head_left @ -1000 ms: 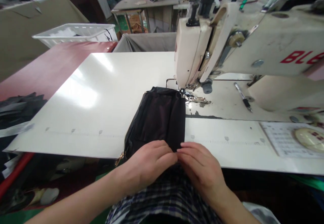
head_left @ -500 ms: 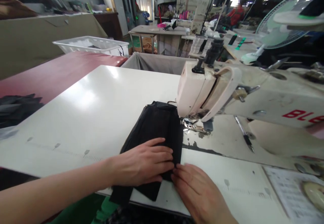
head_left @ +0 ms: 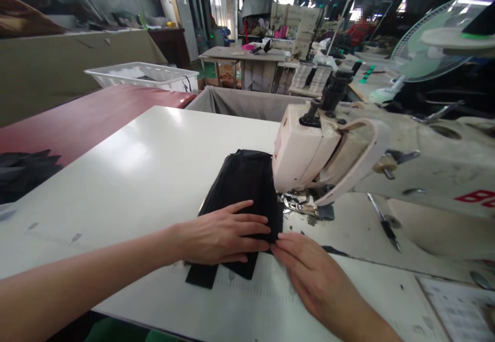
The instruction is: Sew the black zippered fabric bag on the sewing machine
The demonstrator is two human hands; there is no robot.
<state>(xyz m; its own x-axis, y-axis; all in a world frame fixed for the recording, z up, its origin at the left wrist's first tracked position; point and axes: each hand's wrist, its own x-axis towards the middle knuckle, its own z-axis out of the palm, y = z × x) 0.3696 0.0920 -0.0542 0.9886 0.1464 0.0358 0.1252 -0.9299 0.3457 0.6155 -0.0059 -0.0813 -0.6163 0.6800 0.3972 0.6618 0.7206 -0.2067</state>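
Under the left hand (head_left: 222,233), what lies there?

Black cloth (head_left: 247,182), on the white table (head_left: 135,177). The palm is flat on its near end, fingers long and a little spread, gripping nothing.

And the right hand (head_left: 309,275)?

Flat too, palm down on the table just right of the cloth. Its fingertips touch the cloth's right edge, close against the left hand's fingertips. Nothing is clasped.

Where does the cloth run?

Away from both hands. Its far end lies beside the head of the sewing machine (head_left: 301,151), and its right edge sits next to the presser foot (head_left: 299,207). A zip (head_left: 207,202) runs along its left edge. Two ends of it stick out nearer than the left hand.

Any writing?

Red letters (head_left: 479,196) on the machine's arm, far right of the right hand. They start with a B, then the frame cuts them off. A printed sheet (head_left: 456,306) lies on the table to the right of the right hand, with print too small to read.

What else is about?

A pen (head_left: 382,221) lies on the machine bed beyond the right hand. Dark pieces (head_left: 23,172) are piled far left of the left hand. A white basket (head_left: 143,76) and a grey bin (head_left: 240,102) stand beyond the table, and a fan (head_left: 429,48) is up at the right.
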